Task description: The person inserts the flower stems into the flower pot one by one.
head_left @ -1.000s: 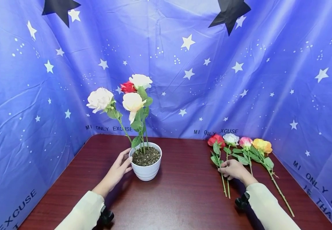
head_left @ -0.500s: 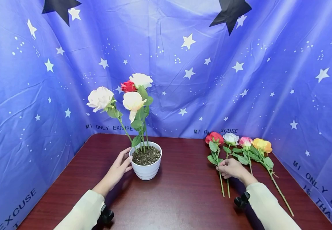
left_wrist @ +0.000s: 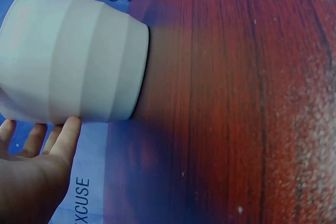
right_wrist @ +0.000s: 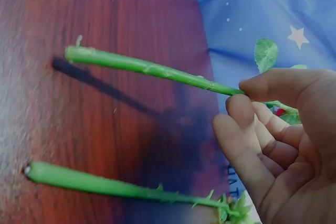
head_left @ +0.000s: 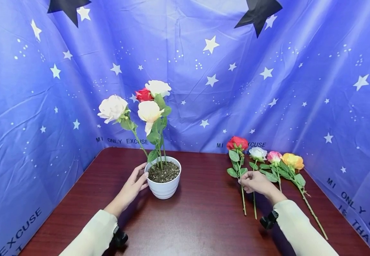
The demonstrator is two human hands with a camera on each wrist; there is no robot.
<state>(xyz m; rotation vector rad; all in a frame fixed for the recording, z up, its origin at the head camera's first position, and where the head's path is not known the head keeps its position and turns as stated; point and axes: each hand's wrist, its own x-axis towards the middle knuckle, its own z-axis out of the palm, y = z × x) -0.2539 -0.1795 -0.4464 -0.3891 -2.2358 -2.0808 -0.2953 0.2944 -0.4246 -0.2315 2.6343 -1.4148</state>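
My right hand (head_left: 258, 183) pinches the green stem of a red rose (head_left: 237, 143) between thumb and fingertips. In the right wrist view the lower stem (right_wrist: 152, 69) hangs above the table, its shadow beneath. At left stands a white ribbed flowerpot (head_left: 164, 187) filled with soil. My left hand (head_left: 132, 183) rests its straight fingers against the pot's left side. Upright in the soil are a pale rose leaning left (head_left: 113, 108), a cream rose (head_left: 149, 111), a white rose (head_left: 158, 88) and a red rose (head_left: 144, 95) partly hidden behind them.
Right of the held stem, a white rose (head_left: 258, 153), a pink rose (head_left: 274, 156) and a yellow-orange rose (head_left: 292, 161) lie on the dark red wooden table (head_left: 201, 220). A blue cloth with stars (head_left: 191, 71) hangs round the back and sides.
The red rose in my right hand has risen off the table and shifted a little left, away from the white rose. My left hand stays at the pot.
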